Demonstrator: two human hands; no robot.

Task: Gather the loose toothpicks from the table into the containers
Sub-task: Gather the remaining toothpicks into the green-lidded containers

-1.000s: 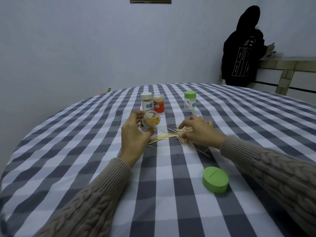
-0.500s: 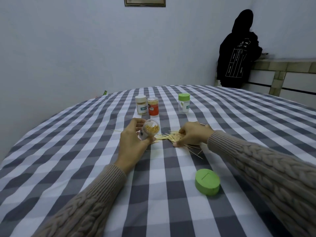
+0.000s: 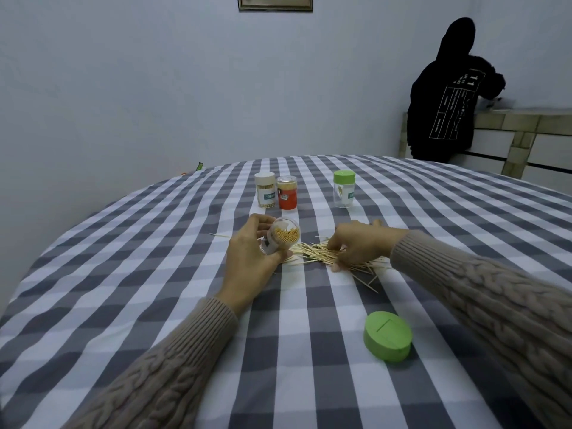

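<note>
Right hand (image 3: pixel 360 246) lower, seemingly on thin toothpicks (image 3: pixel 312 252)

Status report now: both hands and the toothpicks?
Left hand grips clear open jar. Right hand gathering loose wooden toothpicks. Nothing blocking.

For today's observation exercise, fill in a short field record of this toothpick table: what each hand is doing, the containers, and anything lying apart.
left hand: holds a tilted clear container, open, partly filled
right hand: gathers the loose toothpicks on the checked tablecloth
standing containers: white-lidded, red, green-lidded
lying apart: green lid, near the right sleeve
</note>
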